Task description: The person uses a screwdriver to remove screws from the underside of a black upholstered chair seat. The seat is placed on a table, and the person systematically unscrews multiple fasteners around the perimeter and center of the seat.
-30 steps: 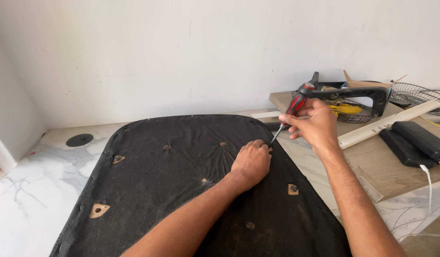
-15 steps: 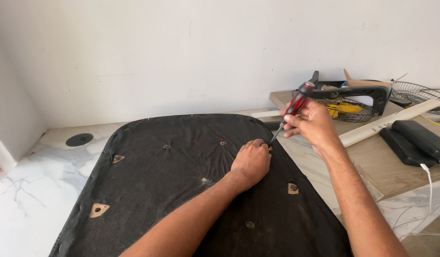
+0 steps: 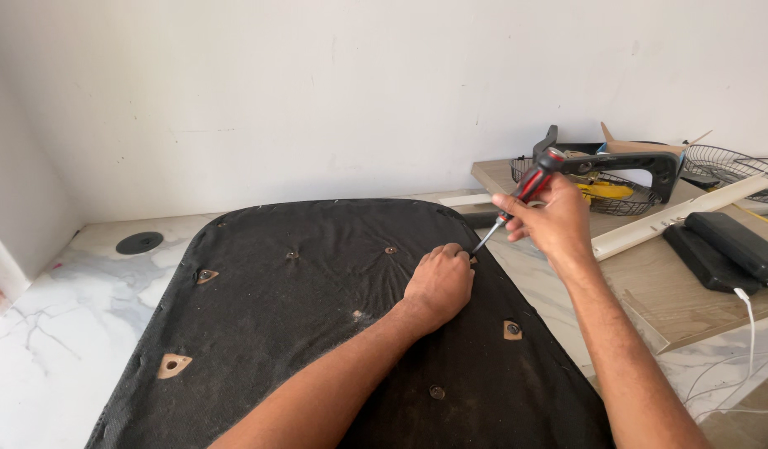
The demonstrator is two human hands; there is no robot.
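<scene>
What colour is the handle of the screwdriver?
Red and black, on the screwdriver in the right hand; head view.

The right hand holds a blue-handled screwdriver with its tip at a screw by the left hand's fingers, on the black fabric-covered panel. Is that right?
Not quite: the screwdriver handle is red and black, not blue, as the head view shows. The rest stands: the right hand holds it, tip at a screw by the left hand fingers on the black fabric-covered panel.

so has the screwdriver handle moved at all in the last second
Yes. The screwdriver handle in the right hand has tipped rightward, toward the black clamp by the wall; its tip stays beside the left hand.
</scene>
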